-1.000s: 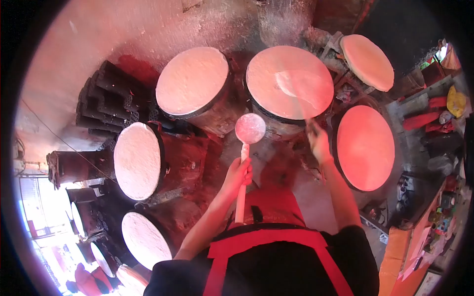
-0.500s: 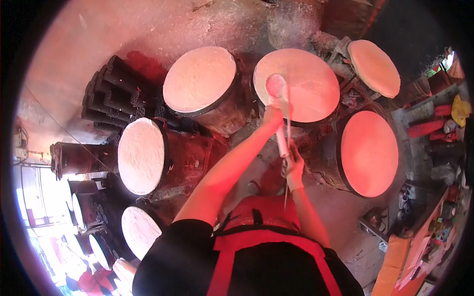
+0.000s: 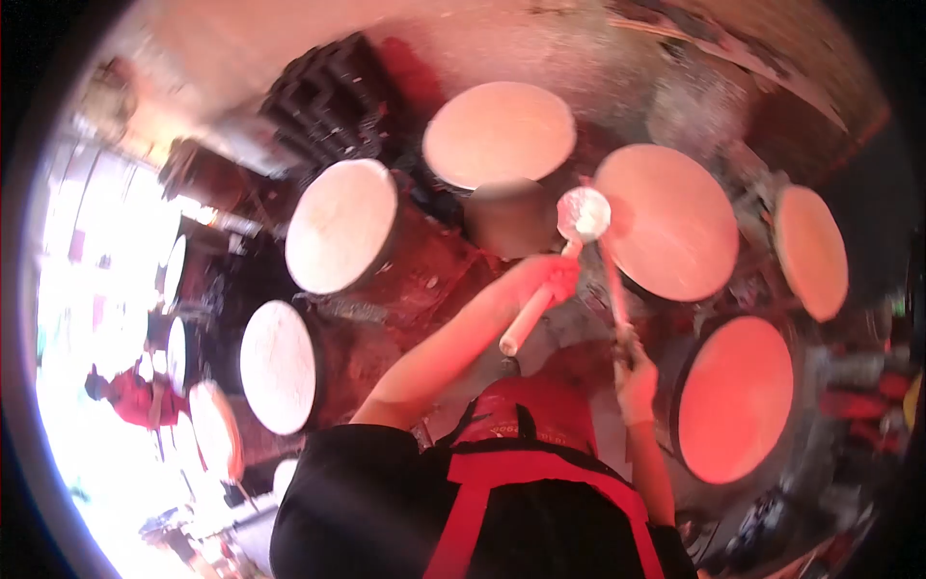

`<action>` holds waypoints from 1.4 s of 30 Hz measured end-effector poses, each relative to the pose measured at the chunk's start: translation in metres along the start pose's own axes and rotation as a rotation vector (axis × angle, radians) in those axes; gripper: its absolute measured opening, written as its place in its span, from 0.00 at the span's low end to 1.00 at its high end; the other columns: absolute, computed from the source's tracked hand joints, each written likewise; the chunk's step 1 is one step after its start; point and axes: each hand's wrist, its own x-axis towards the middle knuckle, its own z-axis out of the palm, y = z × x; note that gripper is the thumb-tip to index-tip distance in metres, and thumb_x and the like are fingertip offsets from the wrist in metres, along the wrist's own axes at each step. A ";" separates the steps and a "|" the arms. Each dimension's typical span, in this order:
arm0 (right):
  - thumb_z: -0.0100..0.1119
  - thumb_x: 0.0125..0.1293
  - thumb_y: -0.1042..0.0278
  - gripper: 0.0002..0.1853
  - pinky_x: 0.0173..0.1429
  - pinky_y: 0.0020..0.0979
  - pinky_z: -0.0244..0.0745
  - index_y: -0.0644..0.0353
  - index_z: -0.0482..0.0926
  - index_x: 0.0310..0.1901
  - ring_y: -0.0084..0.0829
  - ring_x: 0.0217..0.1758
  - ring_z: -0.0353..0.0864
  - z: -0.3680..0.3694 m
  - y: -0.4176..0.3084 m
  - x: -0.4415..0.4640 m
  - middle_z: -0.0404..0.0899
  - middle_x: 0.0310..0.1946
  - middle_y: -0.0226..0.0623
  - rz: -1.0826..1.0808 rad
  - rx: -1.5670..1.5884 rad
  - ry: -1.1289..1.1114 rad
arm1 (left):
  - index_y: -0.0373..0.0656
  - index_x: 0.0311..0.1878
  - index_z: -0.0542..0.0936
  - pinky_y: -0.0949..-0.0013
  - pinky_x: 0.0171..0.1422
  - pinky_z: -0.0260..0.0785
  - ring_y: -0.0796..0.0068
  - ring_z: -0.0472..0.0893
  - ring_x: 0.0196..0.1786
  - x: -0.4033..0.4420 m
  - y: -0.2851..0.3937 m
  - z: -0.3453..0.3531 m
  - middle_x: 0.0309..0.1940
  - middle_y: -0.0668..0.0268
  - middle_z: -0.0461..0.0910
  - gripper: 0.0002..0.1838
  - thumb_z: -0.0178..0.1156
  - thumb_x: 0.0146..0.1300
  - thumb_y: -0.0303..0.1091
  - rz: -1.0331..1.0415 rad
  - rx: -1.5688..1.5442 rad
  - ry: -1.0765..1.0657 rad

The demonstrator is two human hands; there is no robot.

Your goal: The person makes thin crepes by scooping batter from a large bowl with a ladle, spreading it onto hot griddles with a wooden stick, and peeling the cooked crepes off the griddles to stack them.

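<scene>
My left hand [image 3: 550, 280] is closed round the thick pale handle of a ladle [image 3: 585, 218]. White stuff shows in the ladle's round bowl, held over the near left edge of a round griddle [image 3: 670, 220] with a pale surface. To the right, my right hand [image 3: 635, 378] grips a long thin stick-like tool [image 3: 615, 285]. Its far end reaches up beside the ladle, near that griddle's edge. My two hands are apart.
Several more pale-topped round griddles on drum-like stoves surround me, including one behind [image 3: 500, 133], one at left [image 3: 341, 227] and one at right [image 3: 737, 399]. Dark stacked cylinders [image 3: 333, 101] stand by the wall. Another person [image 3: 140, 396] is at far left.
The view has turned left, so the griddles sit further right. The ladle has moved from over the middle griddle to its near left edge. My hands have drawn apart.
</scene>
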 end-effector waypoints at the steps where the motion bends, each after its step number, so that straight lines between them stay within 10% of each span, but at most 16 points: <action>1: 0.56 0.70 0.67 0.24 0.50 0.30 0.75 0.52 0.72 0.67 0.25 0.44 0.82 -0.010 0.010 0.005 0.83 0.53 0.45 0.053 0.078 0.011 | 0.40 0.42 0.69 0.83 0.17 0.56 0.86 0.64 0.19 -0.021 -0.009 -0.005 0.24 0.72 0.66 0.04 0.51 0.72 0.30 0.046 0.022 0.040; 3: 0.46 0.76 0.67 0.23 0.60 0.25 0.68 0.55 0.67 0.70 0.26 0.55 0.76 -0.033 0.073 0.010 0.76 0.62 0.40 0.394 0.546 0.020 | 0.40 0.44 0.69 0.83 0.16 0.54 0.86 0.63 0.19 -0.061 -0.026 -0.032 0.24 0.72 0.66 0.04 0.51 0.72 0.30 0.098 -0.058 0.091; 8: 0.45 0.76 0.70 0.24 0.65 0.28 0.68 0.64 0.63 0.71 0.33 0.65 0.74 -0.029 -0.002 -0.013 0.72 0.64 0.52 0.121 0.221 -0.216 | 0.43 0.35 0.66 0.83 0.15 0.52 0.85 0.62 0.18 -0.135 -0.081 -0.129 0.23 0.72 0.65 0.06 0.52 0.68 0.27 0.370 -0.355 0.276; 18: 0.56 0.72 0.61 0.19 0.55 0.33 0.72 0.66 0.76 0.57 0.35 0.46 0.80 0.227 -0.173 0.111 0.82 0.44 0.48 -0.290 0.035 -0.762 | 0.39 0.35 0.67 0.82 0.18 0.53 0.86 0.62 0.19 -0.278 -0.103 -0.234 0.25 0.69 0.68 0.05 0.52 0.67 0.25 0.937 -0.710 0.409; 19: 0.56 0.72 0.55 0.20 0.50 0.36 0.74 0.66 0.77 0.53 0.39 0.43 0.82 0.276 -0.186 0.130 0.82 0.39 0.50 -0.578 -0.020 -0.627 | 0.40 0.34 0.67 0.83 0.17 0.52 0.88 0.61 0.18 -0.295 -0.099 -0.226 0.23 0.71 0.66 0.06 0.52 0.69 0.26 1.010 -0.730 0.456; 23: 0.54 0.69 0.53 0.17 0.44 0.52 0.72 0.62 0.78 0.41 0.61 0.44 0.78 0.406 -0.292 0.221 0.80 0.38 0.57 -0.633 -0.119 -0.699 | 0.40 0.39 0.67 0.84 0.18 0.50 0.89 0.61 0.19 -0.337 -0.099 -0.234 0.26 0.70 0.67 0.05 0.54 0.70 0.27 1.260 -0.646 0.554; 35: 0.54 0.68 0.52 0.18 0.53 0.43 0.76 0.40 0.80 0.57 0.51 0.50 0.81 0.703 -0.422 0.377 0.83 0.46 0.45 -1.007 -0.370 -0.742 | 0.34 0.51 0.69 0.84 0.16 0.51 0.88 0.58 0.19 -0.354 -0.087 -0.170 0.27 0.71 0.62 0.09 0.48 0.74 0.28 1.634 -1.159 0.427; 39: 0.57 0.65 0.42 0.22 0.51 0.43 0.75 0.47 0.83 0.52 0.50 0.50 0.81 0.707 -0.454 0.361 0.83 0.45 0.46 -0.994 -0.365 -0.898 | 0.33 0.52 0.68 0.84 0.15 0.52 0.87 0.59 0.20 -0.348 -0.086 -0.149 0.28 0.70 0.62 0.09 0.46 0.74 0.27 1.734 -1.326 0.315; 42: 0.59 0.62 0.57 0.14 0.50 0.44 0.75 0.51 0.84 0.46 0.50 0.47 0.81 0.702 -0.453 0.358 0.84 0.41 0.44 -1.253 -0.309 -0.737 | 0.32 0.53 0.67 0.84 0.15 0.53 0.87 0.59 0.20 -0.351 -0.095 -0.141 0.29 0.70 0.62 0.10 0.45 0.75 0.27 1.775 -1.366 0.330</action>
